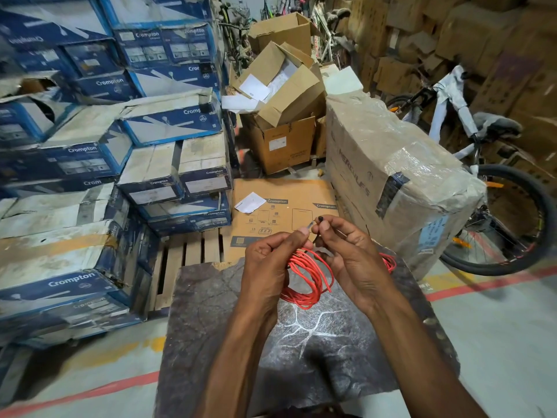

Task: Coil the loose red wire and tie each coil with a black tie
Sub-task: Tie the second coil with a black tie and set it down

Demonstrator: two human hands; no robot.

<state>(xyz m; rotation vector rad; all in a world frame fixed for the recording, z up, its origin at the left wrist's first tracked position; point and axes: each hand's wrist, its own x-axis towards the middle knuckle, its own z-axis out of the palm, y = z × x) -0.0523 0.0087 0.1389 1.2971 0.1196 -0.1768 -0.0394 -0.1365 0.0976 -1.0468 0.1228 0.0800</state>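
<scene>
A coil of red wire (310, 277) hangs between my two hands above a dark stone-like tabletop (229, 321). My left hand (268, 260) grips the upper left of the coil, its thumb and forefinger pinching near a thin end. My right hand (346, 251) pinches a black tie (319, 220) at the top of the coil, with the tie's small dark head poking above my fingertips. More red wire (390, 260) shows just past my right hand, partly hidden by it.
Stacked blue and white Crompton boxes (99, 164) fill the left. A flat brown carton (280, 209) lies on a wooden pallet (184, 251) ahead. A plastic-wrapped large box (391, 164) and a bicycle (497, 212) stand at the right. Open cardboard boxes (280, 95) sit behind.
</scene>
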